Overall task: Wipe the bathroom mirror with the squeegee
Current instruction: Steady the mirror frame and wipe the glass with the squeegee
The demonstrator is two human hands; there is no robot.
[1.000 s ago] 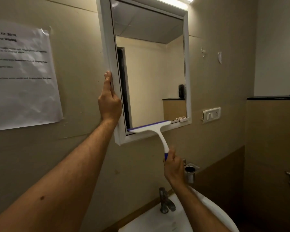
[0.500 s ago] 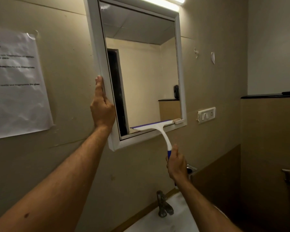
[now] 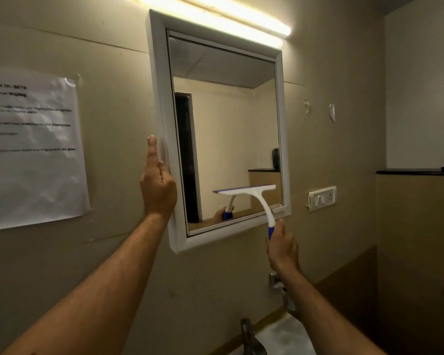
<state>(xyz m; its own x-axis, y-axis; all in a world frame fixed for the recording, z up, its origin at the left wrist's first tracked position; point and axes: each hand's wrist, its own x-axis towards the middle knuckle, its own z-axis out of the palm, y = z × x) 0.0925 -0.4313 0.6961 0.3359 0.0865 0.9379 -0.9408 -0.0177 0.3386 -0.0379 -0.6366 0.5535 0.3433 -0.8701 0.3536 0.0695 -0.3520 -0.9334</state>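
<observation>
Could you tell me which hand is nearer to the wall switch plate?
The right hand: it holds the squeegee handle below and left of the switch plate. The left hand rests on the mirror frame's far left edge.

single head-worn view, wide-angle, facing forward and slightly up at a beige wall. close range: white-framed rectangular wall mirror [image 3: 223, 129] fills centre frame, both bare forearms enter from the bottom edge. no second view.
</observation>
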